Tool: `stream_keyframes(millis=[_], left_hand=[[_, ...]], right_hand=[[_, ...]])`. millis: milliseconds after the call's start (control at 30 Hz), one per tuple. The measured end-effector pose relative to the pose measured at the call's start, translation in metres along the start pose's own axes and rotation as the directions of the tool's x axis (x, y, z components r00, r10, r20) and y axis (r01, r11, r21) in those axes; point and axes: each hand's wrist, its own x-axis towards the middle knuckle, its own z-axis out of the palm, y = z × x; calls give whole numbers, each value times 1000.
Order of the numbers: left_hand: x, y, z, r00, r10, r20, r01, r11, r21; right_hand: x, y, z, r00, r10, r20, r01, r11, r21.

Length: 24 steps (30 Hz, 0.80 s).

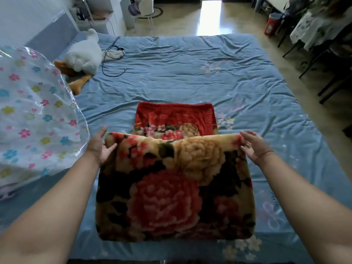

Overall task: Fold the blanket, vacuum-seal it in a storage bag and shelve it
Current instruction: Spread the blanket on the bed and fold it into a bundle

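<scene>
A thick flowered blanket [171, 187] in red, tan and black lies partly folded on the blue bed sheet [190, 77]. Its near part is raised and folded toward the far red part [174, 115]. My left hand [100, 145] holds the left corner of the raised fold, thumb on top. My right hand [251, 145] holds the right corner, fingers curled over the edge. A clear storage bag [36, 119] printed with small coloured flowers lies at the left of the bed.
A white plush duck [83, 56] and a dark cable [112, 60] lie at the far left of the bed. Beyond the bed is a tiled floor with a red bin [271, 23], a table and chairs at the far right.
</scene>
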Motion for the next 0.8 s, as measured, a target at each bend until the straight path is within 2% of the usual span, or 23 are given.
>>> stream_keyframes(millis=[67,100,133,167,200,267,300,333,367,467,600,667,700,733,800], left_hand=[[28,-17,6,1000,21,-2,-20,962,273],[40,-29,9,997,81,-1,-70,869,490],[48,-45,13,990,126,56,-129,707,695],[50,-63,20,981,135,140,-190,509,840],[45,-84,26,967,92,237,-254,308,917],[28,-131,29,929,-66,364,-367,-44,929],[24,-155,23,915,-138,380,-400,-175,899],[21,-174,17,908,-170,383,-415,-249,875],[22,-189,10,908,-191,373,-415,-284,864],[30,-214,2,913,-206,352,-403,-326,855],[40,-221,-10,898,-175,404,-439,-297,848],[36,-221,-27,928,-80,363,-369,-319,873],[32,-220,-38,951,-2,310,-298,-275,914],[26,-218,-48,971,79,227,-210,-185,960],[13,-214,-67,974,228,-7,-4,46,999]], right_hand=[[10,20,11,994,-48,-94,30,983,-182],[11,34,17,989,-106,-105,65,941,-331],[11,54,23,986,-153,-63,103,863,-495],[9,77,28,986,-164,19,135,736,-663],[5,102,34,989,-106,102,145,575,-805],[-11,147,40,990,21,138,132,178,-975],[-13,165,37,988,61,144,143,22,-990],[-20,176,36,989,79,129,134,-66,-989],[-17,189,31,989,101,103,115,-112,-987],[-9,211,22,989,135,53,75,-163,-984],[-4,221,12,993,83,84,96,-155,-983],[-9,219,-1,999,15,43,44,-125,-991],[-14,216,-9,999,-37,-13,-15,-69,-998],[-19,214,-20,993,-86,-75,-74,9,-997],[-32,207,-42,979,-66,-191,-173,217,-961]])
